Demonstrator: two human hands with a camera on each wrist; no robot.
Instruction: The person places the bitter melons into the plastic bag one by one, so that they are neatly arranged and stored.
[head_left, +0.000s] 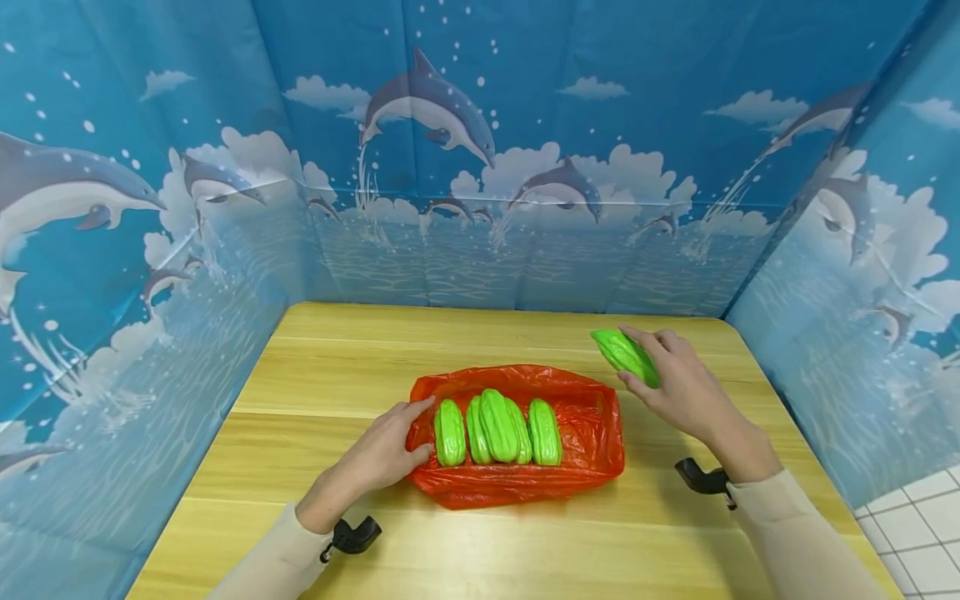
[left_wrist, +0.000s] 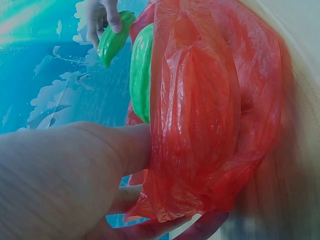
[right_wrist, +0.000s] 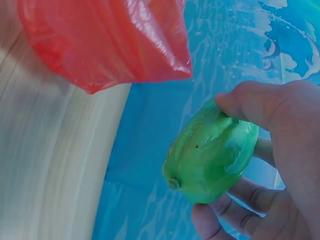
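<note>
A red plastic bag (head_left: 517,487) lies spread open on the table, with several glossy green star fruits (head_left: 498,427) side by side in it. At the bag's left end, my left hand (head_left: 386,446) grips the rim, thumb and fingers on either side of the plastic; its fingertips are partly hidden. My right hand (head_left: 686,387) is raised beyond the bag's right end and holds one more green star fruit (head_left: 626,354) between thumb and fingers. Ridges and a small stem nub show on that star fruit (right_wrist: 212,152) in the right wrist view.
The wooden table (head_left: 337,342) carries the bag near its middle. Blue dolphin-print curtains (head_left: 525,250) stand along its back and both sides. White tiles (head_left: 922,517) show past the right edge. A black wrist mount (head_left: 356,535) sits on each sleeve.
</note>
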